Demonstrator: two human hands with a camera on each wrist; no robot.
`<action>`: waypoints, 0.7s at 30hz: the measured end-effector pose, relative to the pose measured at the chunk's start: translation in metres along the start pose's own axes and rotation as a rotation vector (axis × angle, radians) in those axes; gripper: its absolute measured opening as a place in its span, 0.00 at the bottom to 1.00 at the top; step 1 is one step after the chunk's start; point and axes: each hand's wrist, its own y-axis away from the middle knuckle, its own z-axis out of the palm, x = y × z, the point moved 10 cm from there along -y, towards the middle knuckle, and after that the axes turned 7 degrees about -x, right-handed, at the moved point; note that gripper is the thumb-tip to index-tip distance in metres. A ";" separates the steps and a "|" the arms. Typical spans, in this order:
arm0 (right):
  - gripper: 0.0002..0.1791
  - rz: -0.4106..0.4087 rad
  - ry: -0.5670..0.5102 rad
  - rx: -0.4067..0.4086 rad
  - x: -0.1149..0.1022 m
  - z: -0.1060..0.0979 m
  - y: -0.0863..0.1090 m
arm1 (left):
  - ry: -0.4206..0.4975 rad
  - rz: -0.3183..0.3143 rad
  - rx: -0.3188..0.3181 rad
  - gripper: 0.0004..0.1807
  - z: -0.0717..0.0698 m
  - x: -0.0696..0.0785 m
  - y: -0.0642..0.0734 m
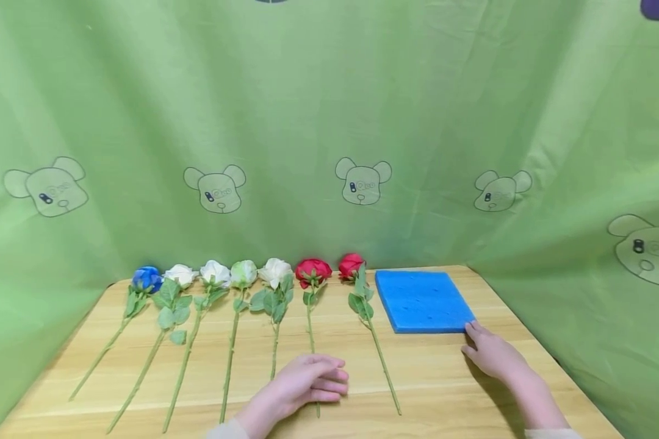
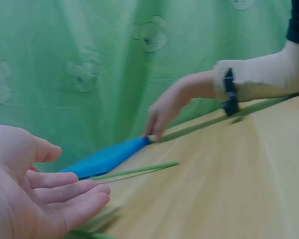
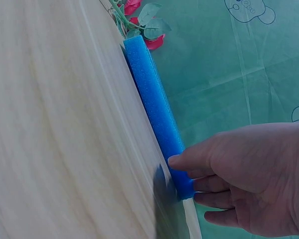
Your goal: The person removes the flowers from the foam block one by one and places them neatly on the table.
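A flat blue foam block (image 1: 425,302) lies on the right side of the table. My right hand (image 1: 494,353) touches its near right corner with relaxed fingertips; the thumb (image 3: 182,159) is by the front edge in the right wrist view. My left hand (image 1: 307,387) hovers over the stem of a red rose (image 1: 313,272), palm turned inward, fingers loosely extended and holding nothing. Between that hand and the foam lies another red rose (image 1: 352,266), its stem pointing toward me.
Further left lie a white rose (image 1: 275,272), a green-white rose (image 1: 244,274), two more whitish roses (image 1: 215,273) and a blue rose (image 1: 146,279), heads at the back. A green curtain (image 1: 307,122) with bear faces surrounds the wooden table (image 1: 439,390).
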 end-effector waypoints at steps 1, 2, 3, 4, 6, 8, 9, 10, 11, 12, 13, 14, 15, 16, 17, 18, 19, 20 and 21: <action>0.32 0.001 -0.001 -0.002 0.001 0.001 -0.001 | -0.006 0.013 0.010 0.26 -0.006 0.005 0.003; 0.33 0.001 -0.002 -0.008 0.001 0.001 -0.001 | -0.016 0.028 0.022 0.27 -0.013 0.010 0.006; 0.33 -0.001 -0.002 -0.010 0.001 0.001 -0.002 | -0.031 0.043 0.033 0.27 -0.019 0.017 0.010; 0.33 -0.002 -0.002 -0.013 0.001 0.001 -0.002 | -0.047 0.059 0.045 0.28 -0.026 0.023 0.014; 0.33 -0.005 -0.003 -0.016 0.001 0.001 -0.003 | -0.092 0.079 0.064 0.29 -0.040 0.037 0.023; 0.33 -0.009 -0.001 -0.015 0.002 0.001 -0.003 | -0.141 0.094 0.099 0.30 -0.054 0.051 0.033; 0.33 -0.010 0.000 -0.014 0.003 0.001 -0.003 | -0.165 0.097 0.121 0.30 -0.062 0.057 0.038; 0.34 -0.012 0.000 -0.014 0.004 0.002 -0.004 | -0.188 0.102 0.142 0.31 -0.070 0.064 0.043; 0.34 -0.014 0.000 -0.014 0.005 0.003 -0.004 | -0.211 0.105 0.161 0.31 -0.078 0.070 0.048; 0.34 -0.014 0.001 -0.015 0.005 0.004 -0.005 | -0.230 0.108 0.186 0.32 -0.086 0.077 0.054; 0.34 -0.015 0.001 -0.015 0.006 0.004 -0.005 | -0.253 0.112 0.208 0.32 -0.093 0.083 0.059; 0.34 -0.016 0.000 -0.017 0.006 0.005 -0.006 | -0.274 0.115 0.230 0.32 -0.101 0.088 0.065; 0.34 -0.016 -0.004 -0.021 0.006 0.005 -0.006 | -0.297 0.118 0.253 0.33 -0.108 0.094 0.070; 0.34 -0.017 -0.007 -0.022 0.006 0.006 -0.006 | -0.316 0.121 0.275 0.33 -0.115 0.099 0.076; 0.34 -0.017 -0.011 -0.024 0.006 0.005 -0.007 | -0.329 0.120 0.303 0.33 -0.122 0.103 0.081; 0.34 -0.020 -0.012 -0.023 0.006 0.005 -0.007 | -0.348 0.122 0.324 0.33 -0.128 0.108 0.086; 0.34 -0.023 -0.016 -0.024 0.006 0.005 -0.006 | -0.362 0.121 0.353 0.33 -0.134 0.112 0.092; 0.34 -0.025 -0.020 -0.023 0.005 0.004 -0.006 | -0.370 0.123 0.385 0.32 -0.141 0.115 0.097; 0.35 -0.026 -0.027 -0.024 0.005 0.003 -0.006 | -0.382 0.123 0.411 0.32 -0.147 0.119 0.102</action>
